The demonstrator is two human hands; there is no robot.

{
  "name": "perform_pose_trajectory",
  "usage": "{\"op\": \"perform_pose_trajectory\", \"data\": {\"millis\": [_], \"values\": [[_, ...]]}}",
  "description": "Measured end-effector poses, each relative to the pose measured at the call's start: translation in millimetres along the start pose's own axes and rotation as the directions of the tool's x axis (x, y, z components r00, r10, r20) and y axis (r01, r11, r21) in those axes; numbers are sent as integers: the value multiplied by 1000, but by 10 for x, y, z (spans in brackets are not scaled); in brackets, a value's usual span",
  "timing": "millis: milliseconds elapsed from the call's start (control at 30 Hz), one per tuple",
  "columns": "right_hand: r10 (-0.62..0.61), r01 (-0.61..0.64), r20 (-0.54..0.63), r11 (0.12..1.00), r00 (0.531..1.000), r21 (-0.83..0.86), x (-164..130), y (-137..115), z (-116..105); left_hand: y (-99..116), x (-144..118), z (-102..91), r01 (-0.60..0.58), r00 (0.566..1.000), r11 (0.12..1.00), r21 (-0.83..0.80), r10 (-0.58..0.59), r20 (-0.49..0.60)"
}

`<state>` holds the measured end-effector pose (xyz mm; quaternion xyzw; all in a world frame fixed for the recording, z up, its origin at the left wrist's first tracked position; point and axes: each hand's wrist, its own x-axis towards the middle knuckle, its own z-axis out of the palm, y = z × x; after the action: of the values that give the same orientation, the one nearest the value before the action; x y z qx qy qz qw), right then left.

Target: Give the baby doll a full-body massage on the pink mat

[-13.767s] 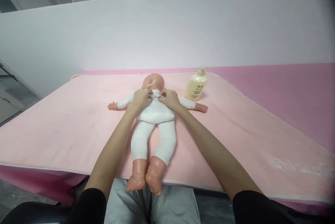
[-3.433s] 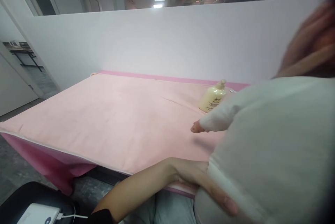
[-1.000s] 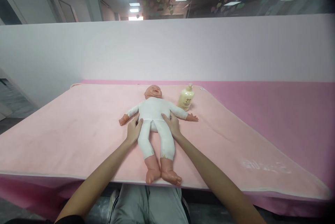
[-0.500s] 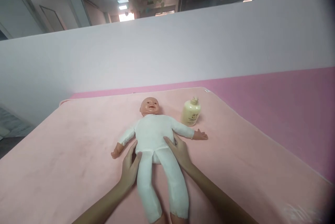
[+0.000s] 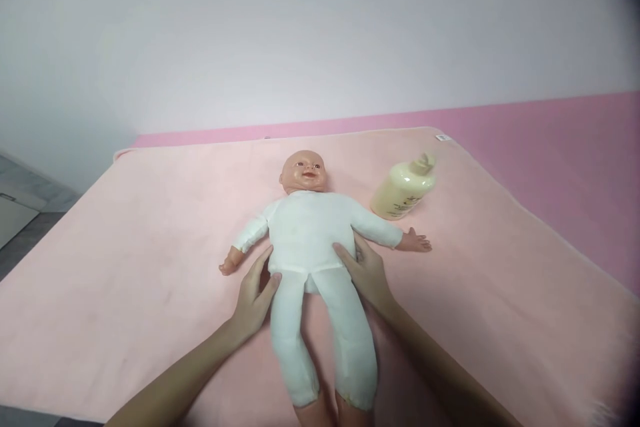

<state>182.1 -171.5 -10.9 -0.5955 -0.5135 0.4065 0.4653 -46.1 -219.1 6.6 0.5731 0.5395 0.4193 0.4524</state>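
Hands flank a baby doll (image 5: 307, 234) that lies face up on a pale pink blanket (image 5: 125, 267), its head toward the far edge and its feet past the near edge of view. The left hand (image 5: 255, 294) rests open against the doll's hip, fingers loosely apart, thumb on the white fabric; the right hand (image 5: 367, 274) lies open on the other hip, fingers spread along the waist. Neither hand is clamped on anything. Compared with half a second ago the view has dipped and drawn nearer, while both hands stay at the waist, so the doll appears settled on its back after having been lifted. A cream pump bottle (image 5: 404, 188) stands near the doll's outstretched arm, toward the blanket's far right corner, apart from both hands.
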Motion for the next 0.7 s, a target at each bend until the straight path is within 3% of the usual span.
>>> {"op": "perform_pose_trajectory", "data": {"millis": [300,700], "values": [[-55,55,6,994,998,91,3,20,23,-4,19,-12,-51,999,999,-5,51,-13],[-87,86,10,992,996,88,21,56,38,-26,32,-17,-75,997,997,-10,75,-18]]}}
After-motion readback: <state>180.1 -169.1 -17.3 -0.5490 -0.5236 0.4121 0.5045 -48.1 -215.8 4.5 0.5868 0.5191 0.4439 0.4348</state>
